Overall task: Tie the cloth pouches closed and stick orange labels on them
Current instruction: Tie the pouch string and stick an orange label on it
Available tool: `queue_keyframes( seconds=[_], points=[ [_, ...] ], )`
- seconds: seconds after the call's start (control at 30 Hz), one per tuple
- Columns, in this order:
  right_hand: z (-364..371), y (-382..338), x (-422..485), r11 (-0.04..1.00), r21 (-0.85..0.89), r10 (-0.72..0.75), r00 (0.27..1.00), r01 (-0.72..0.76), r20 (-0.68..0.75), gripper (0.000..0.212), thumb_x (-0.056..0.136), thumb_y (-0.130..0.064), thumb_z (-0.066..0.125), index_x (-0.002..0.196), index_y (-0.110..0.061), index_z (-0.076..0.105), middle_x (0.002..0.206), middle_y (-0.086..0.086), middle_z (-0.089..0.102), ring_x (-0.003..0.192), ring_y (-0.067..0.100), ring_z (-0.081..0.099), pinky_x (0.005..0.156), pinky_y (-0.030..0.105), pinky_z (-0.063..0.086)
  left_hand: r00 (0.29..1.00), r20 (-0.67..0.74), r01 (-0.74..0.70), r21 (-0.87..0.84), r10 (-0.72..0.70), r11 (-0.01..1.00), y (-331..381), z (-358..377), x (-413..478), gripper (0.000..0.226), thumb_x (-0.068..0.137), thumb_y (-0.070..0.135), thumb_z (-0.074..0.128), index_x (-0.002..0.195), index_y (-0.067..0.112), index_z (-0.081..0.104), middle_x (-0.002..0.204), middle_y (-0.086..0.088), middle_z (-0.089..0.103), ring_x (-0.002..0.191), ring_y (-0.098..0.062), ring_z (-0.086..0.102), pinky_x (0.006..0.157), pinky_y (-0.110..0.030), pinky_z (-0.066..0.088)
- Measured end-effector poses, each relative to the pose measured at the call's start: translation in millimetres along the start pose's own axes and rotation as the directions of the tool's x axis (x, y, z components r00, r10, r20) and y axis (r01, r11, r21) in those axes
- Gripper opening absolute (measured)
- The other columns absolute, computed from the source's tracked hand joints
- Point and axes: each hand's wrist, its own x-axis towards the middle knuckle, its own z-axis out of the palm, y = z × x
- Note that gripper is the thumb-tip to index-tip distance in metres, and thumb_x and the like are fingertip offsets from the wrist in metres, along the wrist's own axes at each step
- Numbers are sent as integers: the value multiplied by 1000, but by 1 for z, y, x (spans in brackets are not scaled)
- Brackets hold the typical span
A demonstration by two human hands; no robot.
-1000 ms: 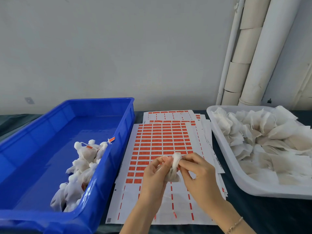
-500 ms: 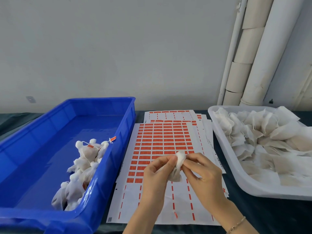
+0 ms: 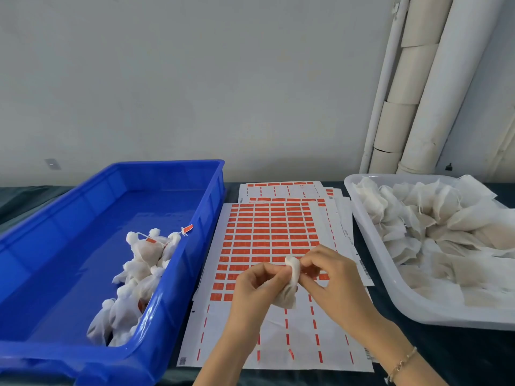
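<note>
Hands: your left hand and right hand both pinch one pouch, fingertips pressed together at its gathered neck.
Pouch: held between your hands above the label sheet, long axis upright, neck up.
Next label: orange rows lie just beyond your hands, toward the tabletop's far edge; your right hand looks nearer.
Blue bin: left edge, tied pouches inside.
White tray: right edge, untied pouches.
</note>
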Motion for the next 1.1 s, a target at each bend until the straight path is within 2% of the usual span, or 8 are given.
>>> queue_keyframes(
  seconds=[0.2,0.4,0.5,0.6,0.67,0.8,0.9,1.1],
  points=[
    [-1,-2,-2,1000,24,11,999,-12,49,24,83,-20,73,86,-37,56,90,-16,63,86,2,60,74,1,44,1000,26,8,-40,-7,999,-2,3,-5,13,72,34,72,73,21,74,80,-4,71,77,-19,67,73,-24,54],
    [-18,5,6,999,38,18,996,-15,-85,14,87,-11,67,80,-21,60,78,-14,62,82,5,61,69,7,47,998,28,65,-158,-61,985,-3,-8,-6,22,68,34,70,79,15,73,75,-2,69,65,-12,66,64,-23,51],
    [-22,4,11,999,42,17,995,-13,-97,14,87,-14,67,81,-24,60,80,-16,63,83,4,61,69,8,49,998,53,53,-124,-46,991,-1,-9,-7,28,71,36,69,89,14,70,84,-2,69,72,-17,68,63,-19,52],
    [-19,-2,13,998,64,-24,997,29,-67,22,88,-15,66,80,-32,56,79,-18,63,83,4,61,70,8,49,998,64,16,-41,-13,999,4,-6,-7,21,84,40,61,100,28,67,97,7,66,86,-18,67,58,-15,52],
    [-16,-4,15,997,66,-43,998,47,-52,24,88,-16,66,81,-35,54,81,-18,63,85,2,61,72,7,49,991,124,-42,14,40,999,7,-3,-8,21,87,46,51,98,35,66,91,14,67,84,-11,68,59,-14,52],
    [-11,-5,16,998,48,-46,997,49,-56,21,89,-18,65,81,-34,53,80,-21,61,86,-1,60,72,3,47,984,143,-119,73,108,990,10,2,-13,39,83,53,42,98,29,68,70,9,63,66,-8,63,63,-13,50],
    [-12,-5,19,998,37,-47,997,49,-62,28,89,-17,64,80,-39,49,80,-23,59,87,-2,60,71,3,46,986,95,-142,31,139,989,10,1,-14,35,85,49,41,98,31,68,65,7,59,58,-6,58,58,-12,46],
    [-17,2,30,1000,19,-14,999,15,-46,10,89,-18,65,83,-24,59,80,-12,66,80,2,63,70,9,51,975,106,-203,58,196,978,10,3,-16,28,88,43,48,105,28,64,57,5,52,50,-6,49,50,-16,43]
  ],
)
